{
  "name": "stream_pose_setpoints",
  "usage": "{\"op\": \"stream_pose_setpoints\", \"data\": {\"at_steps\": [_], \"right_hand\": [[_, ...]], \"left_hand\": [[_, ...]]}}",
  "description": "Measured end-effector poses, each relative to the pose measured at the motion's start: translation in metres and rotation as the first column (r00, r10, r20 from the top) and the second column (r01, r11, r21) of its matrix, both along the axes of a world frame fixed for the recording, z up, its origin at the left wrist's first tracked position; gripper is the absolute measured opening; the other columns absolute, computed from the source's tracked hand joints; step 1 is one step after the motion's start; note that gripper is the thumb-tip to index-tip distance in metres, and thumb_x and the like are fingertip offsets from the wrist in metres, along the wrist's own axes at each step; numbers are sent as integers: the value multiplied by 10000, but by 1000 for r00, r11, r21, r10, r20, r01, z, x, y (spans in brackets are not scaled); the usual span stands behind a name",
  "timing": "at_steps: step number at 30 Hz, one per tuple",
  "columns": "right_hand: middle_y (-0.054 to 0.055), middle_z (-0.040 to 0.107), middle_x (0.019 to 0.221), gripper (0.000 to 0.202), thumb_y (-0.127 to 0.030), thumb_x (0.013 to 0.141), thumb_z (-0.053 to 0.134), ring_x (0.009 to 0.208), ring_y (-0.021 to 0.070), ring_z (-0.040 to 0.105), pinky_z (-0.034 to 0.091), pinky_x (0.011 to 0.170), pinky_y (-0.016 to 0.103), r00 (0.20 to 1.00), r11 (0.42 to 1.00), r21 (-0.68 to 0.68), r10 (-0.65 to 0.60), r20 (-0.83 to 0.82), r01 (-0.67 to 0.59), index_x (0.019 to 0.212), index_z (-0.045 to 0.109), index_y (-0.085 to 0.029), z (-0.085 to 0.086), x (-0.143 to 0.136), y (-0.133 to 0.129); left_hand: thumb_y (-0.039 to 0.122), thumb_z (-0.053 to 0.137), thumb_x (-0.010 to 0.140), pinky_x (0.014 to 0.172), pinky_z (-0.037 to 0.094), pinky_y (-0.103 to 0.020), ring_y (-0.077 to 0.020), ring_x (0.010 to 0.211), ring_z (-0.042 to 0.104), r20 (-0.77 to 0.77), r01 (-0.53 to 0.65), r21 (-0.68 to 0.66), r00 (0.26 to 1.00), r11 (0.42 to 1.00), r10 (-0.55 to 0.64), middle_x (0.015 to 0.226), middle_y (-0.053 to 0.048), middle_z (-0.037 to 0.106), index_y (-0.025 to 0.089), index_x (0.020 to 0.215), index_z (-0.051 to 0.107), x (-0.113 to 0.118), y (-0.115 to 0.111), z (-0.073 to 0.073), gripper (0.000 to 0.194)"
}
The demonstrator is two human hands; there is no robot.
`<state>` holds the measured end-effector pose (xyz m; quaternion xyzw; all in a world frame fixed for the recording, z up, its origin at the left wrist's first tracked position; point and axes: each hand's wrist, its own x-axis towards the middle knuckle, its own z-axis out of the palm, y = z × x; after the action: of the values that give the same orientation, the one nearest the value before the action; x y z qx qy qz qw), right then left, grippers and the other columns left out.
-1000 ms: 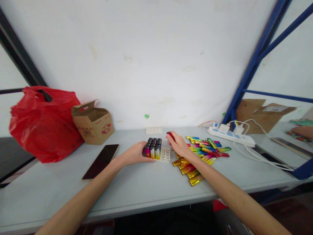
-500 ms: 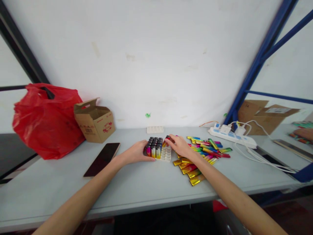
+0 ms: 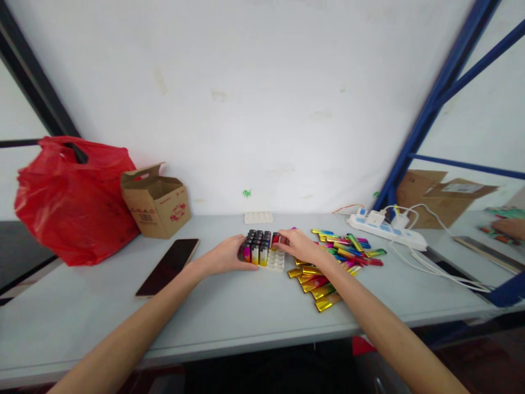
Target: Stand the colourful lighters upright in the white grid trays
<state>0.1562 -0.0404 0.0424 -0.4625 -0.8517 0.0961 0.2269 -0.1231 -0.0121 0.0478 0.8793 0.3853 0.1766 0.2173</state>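
Several cigarette lighters (image 3: 255, 251) with black tops stand upright in rows on the left part of a white tray (image 3: 279, 261). My left hand (image 3: 228, 255) is closed around the left side of this loaded tray, thumb along the front edge and fingers behind. Between the fingertips of my right hand (image 3: 296, 244) is a red lighter (image 3: 276, 239), upright over the tray just right of the filled rows. Round empty pockets show in front of it and to its right. A loose pile of shiny gold and coloured lighters (image 3: 328, 273) lies to the right.
A second white tray (image 3: 258, 217) rests by the wall. On the left are a dark phone (image 3: 168, 268), a cardboard box (image 3: 158, 208) and a red plastic bag (image 3: 77, 202). At right are a power strip (image 3: 388, 231) with cables and another person's hand (image 3: 508, 227).
My right hand has lowered the red lighter, turning it from tilted to upright against the filled rows. My left hand stays on the tray. The view has shifted slightly.
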Motion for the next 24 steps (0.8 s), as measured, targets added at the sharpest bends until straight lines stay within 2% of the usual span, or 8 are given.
{"op": "stream_pose_setpoints", "data": {"at_steps": [3, 6, 8, 10, 15, 18, 21, 24], "right_hand": [[65, 762, 939, 265, -404, 1042, 598, 818, 198, 685, 514, 801, 312, 998, 1000, 27, 9, -65, -7, 1094, 711, -170, 6, 14, 0], [108, 755, 1114, 305, -357, 1090, 483, 1061, 232, 685, 505, 1002, 384, 993, 987, 134, -79, -90, 90, 1181, 711, -175, 4, 41, 6], [145, 738, 1182, 271, -318, 1065, 529, 1180, 270, 650, 466, 1094, 450, 987, 973, 166, -160, -21, 161, 1166, 722, -157, -4, 62, 13], [166, 725, 1240, 277, -311, 1006, 633, 1223, 296, 641, 463, 1117, 490, 979, 974, 125, -195, 55, 187, 1214, 717, -148, -15, 78, 21], [153, 642, 1447, 392, -201, 974, 621, 1344, 279, 595, 438, 1168, 498, 991, 985, 118, -129, 36, 124, 1364, 666, -193, -28, 81, 32], [125, 721, 1320, 305, -172, 966, 617, 1243, 263, 656, 477, 1117, 463, 996, 995, 65, -82, 27, 80, 1247, 730, -206, -23, 70, 35], [119, 758, 1075, 150, -256, 966, 678, 1044, 249, 699, 517, 1002, 416, 984, 986, 32, -166, 66, 164, 1062, 758, -172, -19, 64, 37], [105, 713, 1027, 139, -263, 946, 721, 984, 221, 669, 508, 955, 378, 970, 970, 52, -240, 31, 238, 1030, 720, -153, -19, 65, 37]], "left_hand": [[724, 816, 671, 917, 542, -419, -349, 1037, 703, -41, 16, 13, 999, 1000, -15, 1139, -107, 744, 205, 1145, 673, 1, -2, 2, 717], [750, 805, 664, 917, 542, -425, -355, 1030, 699, -60, -8, 31, 998, 999, 10, 1134, -117, 733, 193, 1136, 671, 1, -2, 3, 742], [767, 805, 648, 919, 544, -422, -353, 1022, 700, -48, -11, 47, 999, 999, 13, 1125, -115, 731, 198, 1129, 676, 1, -2, 2, 756], [771, 806, 645, 920, 549, -417, -349, 1020, 703, -22, 4, 48, 1000, 999, -3, 1121, -106, 734, 210, 1143, 679, 1, -2, 3, 762], [715, 821, 685, 954, 554, -441, -357, 1062, 702, -27, 25, 14, 999, 1000, -25, 1191, -111, 731, 213, 1213, 658, 1, -4, 5, 747], [695, 831, 686, 964, 550, -447, -358, 1071, 700, -29, 22, 18, 999, 1000, -22, 1196, -112, 732, 214, 1211, 657, 2, -5, 6, 733], [719, 825, 674, 961, 549, -452, -366, 1069, 696, -49, 9, 26, 999, 1000, -8, 1178, -124, 727, 200, 1172, 664, 2, -3, 4, 737], [735, 820, 667, 976, 544, -467, -380, 1101, 682, -70, 0, 40, 998, 999, 3, 1195, -142, 710, 193, 1160, 657, 1, -1, 2, 750]]}}
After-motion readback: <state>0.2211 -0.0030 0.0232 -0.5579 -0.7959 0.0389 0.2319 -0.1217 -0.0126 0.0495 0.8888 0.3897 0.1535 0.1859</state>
